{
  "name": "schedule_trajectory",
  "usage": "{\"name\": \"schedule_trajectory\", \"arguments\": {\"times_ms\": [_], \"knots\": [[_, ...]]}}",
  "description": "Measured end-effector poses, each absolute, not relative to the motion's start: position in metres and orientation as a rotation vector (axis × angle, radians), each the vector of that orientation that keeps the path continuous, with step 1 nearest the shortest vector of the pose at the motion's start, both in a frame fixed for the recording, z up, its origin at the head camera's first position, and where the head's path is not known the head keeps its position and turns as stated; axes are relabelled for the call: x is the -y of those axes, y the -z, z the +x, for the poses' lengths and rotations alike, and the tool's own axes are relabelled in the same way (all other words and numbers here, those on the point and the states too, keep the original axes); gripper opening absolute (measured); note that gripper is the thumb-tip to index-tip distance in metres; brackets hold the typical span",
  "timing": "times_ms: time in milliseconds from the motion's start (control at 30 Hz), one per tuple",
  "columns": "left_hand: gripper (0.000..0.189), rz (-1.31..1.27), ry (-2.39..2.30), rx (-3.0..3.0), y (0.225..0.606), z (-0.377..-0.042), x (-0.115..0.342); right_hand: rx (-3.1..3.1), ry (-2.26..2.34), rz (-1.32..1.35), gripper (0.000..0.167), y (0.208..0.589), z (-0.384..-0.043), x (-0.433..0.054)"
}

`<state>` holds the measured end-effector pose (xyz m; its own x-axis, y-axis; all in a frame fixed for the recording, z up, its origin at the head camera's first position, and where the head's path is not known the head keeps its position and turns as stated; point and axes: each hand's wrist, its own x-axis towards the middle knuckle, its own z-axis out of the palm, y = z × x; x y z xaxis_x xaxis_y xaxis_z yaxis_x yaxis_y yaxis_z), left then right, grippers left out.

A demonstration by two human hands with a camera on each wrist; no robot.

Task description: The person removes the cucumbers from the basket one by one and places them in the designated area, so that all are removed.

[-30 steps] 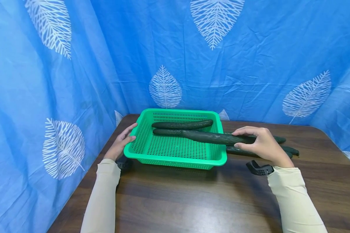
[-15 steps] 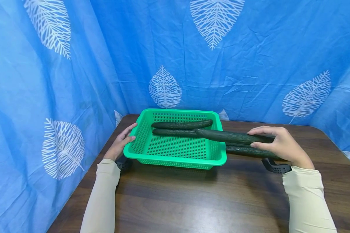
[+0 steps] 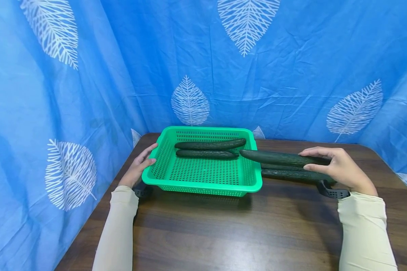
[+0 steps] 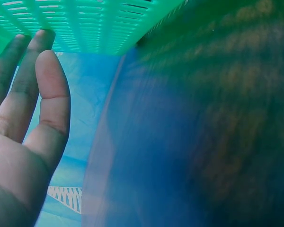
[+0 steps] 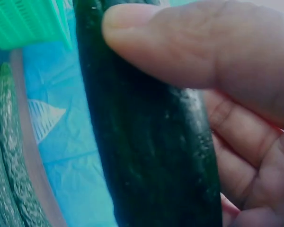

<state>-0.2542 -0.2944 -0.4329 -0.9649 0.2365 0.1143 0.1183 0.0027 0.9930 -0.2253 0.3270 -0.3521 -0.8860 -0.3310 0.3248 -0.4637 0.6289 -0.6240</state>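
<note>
Head camera first: a green basket [image 3: 203, 185] sits on the brown table [image 3: 207, 233] near the middle of the frame. Two dark green cucumbers lie side by side inside it, the back cucumber [image 3: 210, 145] and the front cucumber [image 3: 205, 154]. At the right of the frame, the right hand [image 3: 340, 169] holds one more, the held cucumber [image 3: 274, 157], pinched between thumb and fingers. Its left tip looks to be over the basket's right end; I can't tell if it touches the rim. Below it, at least two table cucumbers [image 3: 291, 174] lie close together, just right of the basket. The left hand [image 3: 138, 169], left of the middle, grasps nothing; its fingers are quite straight and touch the basket's left side, maybe to keep it from sliding. In the left wrist view, fingertips meet the green wall at the upper left. My guess is that the step now is to take the held cucumber over to the ones on the table. Next, the right hand would need to get the tip clear of the rim, lower the cucumber gently, and let go.
</note>
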Motion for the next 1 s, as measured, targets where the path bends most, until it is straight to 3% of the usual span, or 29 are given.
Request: {"name": "schedule_trajectory", "arguments": {"times_ms": [1000], "knots": [[0.067,0.398,-2.106,-2.179,0.431,-0.252,0.293,2.857,-1.115,0.404,0.041,0.391,-0.234,-0.382]]}}
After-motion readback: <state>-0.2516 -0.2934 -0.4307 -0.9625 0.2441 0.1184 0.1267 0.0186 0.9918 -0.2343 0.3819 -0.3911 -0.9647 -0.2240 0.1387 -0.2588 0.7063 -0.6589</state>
